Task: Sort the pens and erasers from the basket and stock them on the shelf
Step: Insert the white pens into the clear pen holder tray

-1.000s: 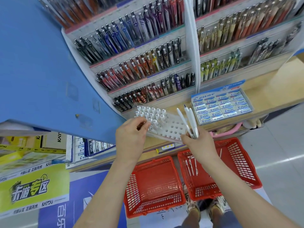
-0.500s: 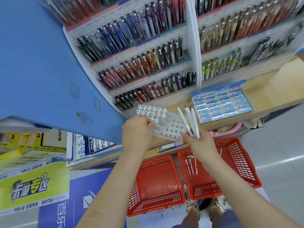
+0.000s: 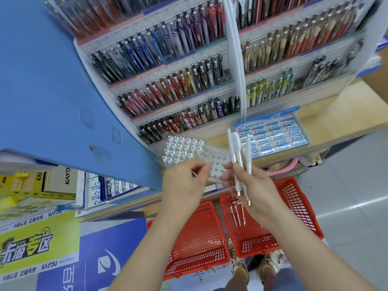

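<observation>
Evidently the right hand (image 3: 249, 185) keeps a fanned grip on three white pens (image 3: 238, 162) as a ready supply, while the left hand (image 3: 184, 181) pinches one more, at nine o'clock of them, apparently for the perforated pen rack (image 3: 216, 160) on the shelf, with spare pens low in the right-hand red basket (image 3: 294, 206).

White pens (image 3: 238, 162), red baskets (image 3: 298, 206), blue-and-white eraser box (image 3: 270, 135), blue panel (image 3: 42, 91).

The left hand (image 3: 184, 183) is motion-blurred, hiding whatever its fingers pinch; its forearm runs off-frame.
</observation>
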